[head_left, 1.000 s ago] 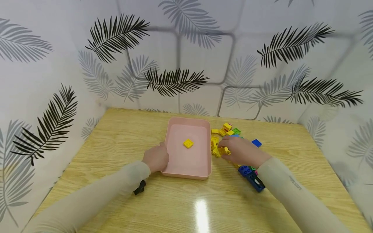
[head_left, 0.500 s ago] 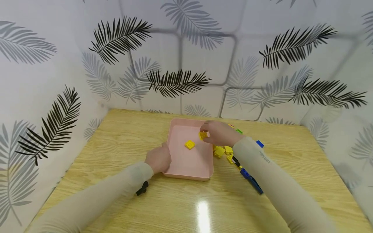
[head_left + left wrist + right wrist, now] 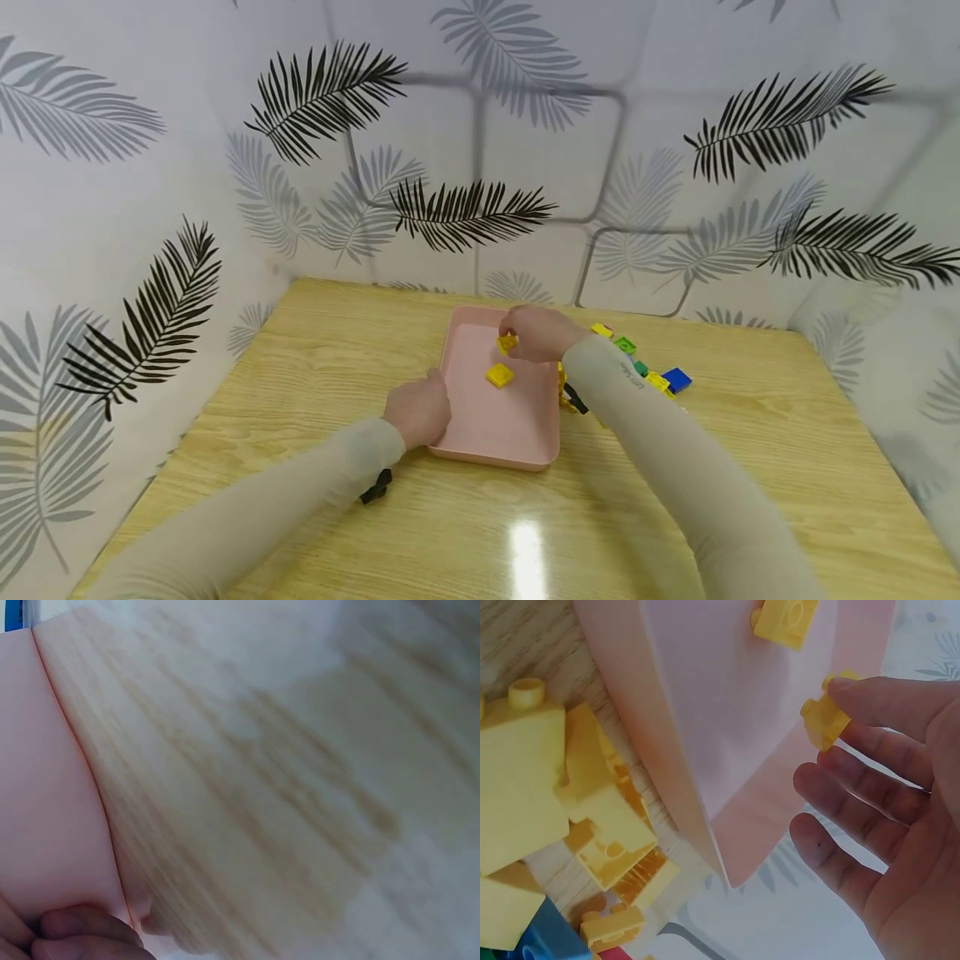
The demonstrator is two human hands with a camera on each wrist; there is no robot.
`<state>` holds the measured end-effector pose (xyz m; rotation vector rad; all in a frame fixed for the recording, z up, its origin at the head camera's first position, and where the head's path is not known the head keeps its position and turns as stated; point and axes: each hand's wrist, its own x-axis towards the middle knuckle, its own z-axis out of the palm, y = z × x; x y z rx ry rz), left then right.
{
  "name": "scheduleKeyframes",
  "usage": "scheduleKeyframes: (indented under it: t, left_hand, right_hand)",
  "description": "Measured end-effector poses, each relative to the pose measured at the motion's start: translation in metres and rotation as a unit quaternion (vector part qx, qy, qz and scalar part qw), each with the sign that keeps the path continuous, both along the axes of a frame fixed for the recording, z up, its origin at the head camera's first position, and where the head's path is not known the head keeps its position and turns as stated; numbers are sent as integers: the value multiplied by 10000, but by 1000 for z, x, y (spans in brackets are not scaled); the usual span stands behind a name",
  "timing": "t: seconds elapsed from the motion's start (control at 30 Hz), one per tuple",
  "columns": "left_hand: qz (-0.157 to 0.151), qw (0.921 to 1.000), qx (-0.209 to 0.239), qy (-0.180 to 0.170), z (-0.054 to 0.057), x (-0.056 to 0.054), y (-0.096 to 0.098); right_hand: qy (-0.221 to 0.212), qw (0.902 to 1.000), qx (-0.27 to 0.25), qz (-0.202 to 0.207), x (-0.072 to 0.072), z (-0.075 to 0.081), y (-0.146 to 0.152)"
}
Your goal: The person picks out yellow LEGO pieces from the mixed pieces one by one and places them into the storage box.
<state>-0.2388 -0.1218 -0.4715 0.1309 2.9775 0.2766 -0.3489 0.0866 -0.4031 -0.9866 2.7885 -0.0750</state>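
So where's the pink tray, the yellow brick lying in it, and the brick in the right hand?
Pink tray (image 3: 495, 429): head view, bare floor.
Lying yellow brick (image 3: 500, 375): head view, top face.
Held brick (image 3: 826, 720): right wrist view, visible middle.

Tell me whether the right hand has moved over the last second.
Yes. Against the pink tray, the right hand has moved left, from the bricks beside it to over its inside.

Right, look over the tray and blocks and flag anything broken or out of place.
Nothing looks broken or odd. The loose blocks lie jumbled on the table beside the pink tray, merely untidy. One yellow block lies inside, and the right hand pinches a second yellow block.
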Motion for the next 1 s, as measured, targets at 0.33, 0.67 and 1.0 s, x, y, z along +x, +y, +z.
scheduleKeyframes:
  t: [0.33,0.67,1.0]
  left_hand:
    - [-117,9998,-116,74,-2,-2,2]
    - [-114,9999,-127,15,-3,-1,1]
    - [-109,9998,-160,-79,-3,-2,1]
  right_hand:
    - [121,9995,217,-204,-4,-5,-3]
    - [83,9997,166,-175,4,0,8]
    - [212,9994,-222,-171,31,15,51]
